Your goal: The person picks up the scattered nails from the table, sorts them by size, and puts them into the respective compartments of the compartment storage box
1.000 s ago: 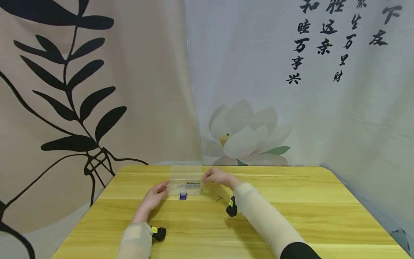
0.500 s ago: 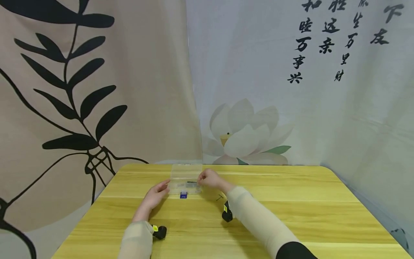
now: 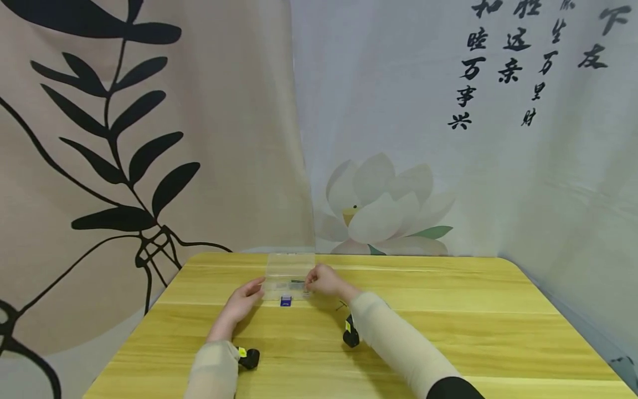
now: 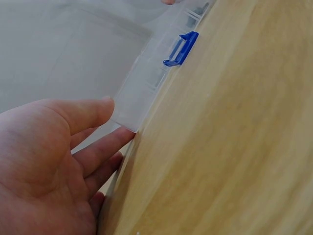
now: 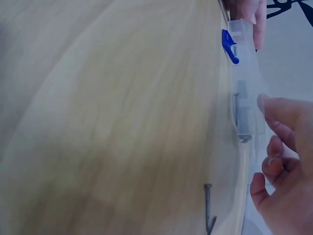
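Note:
A clear plastic compartment box (image 3: 274,292) stands at the table's far side, its lid (image 3: 291,264) raised and a blue latch (image 3: 286,301) at the front. My left hand (image 3: 241,303) touches the box's left end, thumb and fingers extended at its corner in the left wrist view. At the right end is my right hand (image 3: 325,280), fingers bent, thumb tip (image 5: 264,104) overlapping the clear wall; I cannot tell whether it pinches anything. Dark nails (image 3: 298,281) lie in the right part of the box. Nearer me, two nails (image 5: 208,205) lie on the table.
The wooden table (image 3: 428,332) ends just behind the box, close to a printed curtain (image 3: 239,138). Each wrist carries a small black camera, the left one (image 3: 249,359) low near the tabletop and the right one (image 3: 351,331) beside the loose nails.
My right hand has moved left, from beside the box to over its right end, and stays there since half a second ago. The left hand has kept its place; the head view shifts slightly.

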{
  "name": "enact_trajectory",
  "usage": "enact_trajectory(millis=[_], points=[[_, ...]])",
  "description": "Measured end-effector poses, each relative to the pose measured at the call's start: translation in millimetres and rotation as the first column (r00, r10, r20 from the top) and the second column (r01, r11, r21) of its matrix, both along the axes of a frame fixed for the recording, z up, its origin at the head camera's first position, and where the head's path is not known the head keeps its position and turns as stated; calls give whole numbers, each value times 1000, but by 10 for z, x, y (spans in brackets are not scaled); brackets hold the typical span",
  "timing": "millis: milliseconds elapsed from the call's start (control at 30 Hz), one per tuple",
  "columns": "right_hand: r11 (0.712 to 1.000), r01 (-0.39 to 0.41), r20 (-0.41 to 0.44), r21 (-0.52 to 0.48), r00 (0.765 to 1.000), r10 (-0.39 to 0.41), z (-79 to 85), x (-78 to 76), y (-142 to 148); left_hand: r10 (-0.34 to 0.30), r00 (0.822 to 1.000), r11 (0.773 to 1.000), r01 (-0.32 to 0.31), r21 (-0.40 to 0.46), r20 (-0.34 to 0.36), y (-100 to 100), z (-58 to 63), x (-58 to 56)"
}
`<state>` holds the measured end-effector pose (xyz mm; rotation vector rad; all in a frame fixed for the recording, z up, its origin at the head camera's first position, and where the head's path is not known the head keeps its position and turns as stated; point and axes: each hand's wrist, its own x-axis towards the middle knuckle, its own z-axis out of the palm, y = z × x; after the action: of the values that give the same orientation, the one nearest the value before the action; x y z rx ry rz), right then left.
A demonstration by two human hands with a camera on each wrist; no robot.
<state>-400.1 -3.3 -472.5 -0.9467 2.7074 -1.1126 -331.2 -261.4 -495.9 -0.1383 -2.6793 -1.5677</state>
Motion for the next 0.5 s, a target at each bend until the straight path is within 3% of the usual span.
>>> enact_trajectory(millis=[267, 500], points=[[998, -18, -12, -56, 1000, 17, 56, 57, 168, -7, 1000, 1000, 7, 12, 7, 17, -9, 2], [999, 17, -37, -36, 999, -19, 77, 39, 434, -11, 1000, 1000, 11, -4, 9, -4, -6, 11]])
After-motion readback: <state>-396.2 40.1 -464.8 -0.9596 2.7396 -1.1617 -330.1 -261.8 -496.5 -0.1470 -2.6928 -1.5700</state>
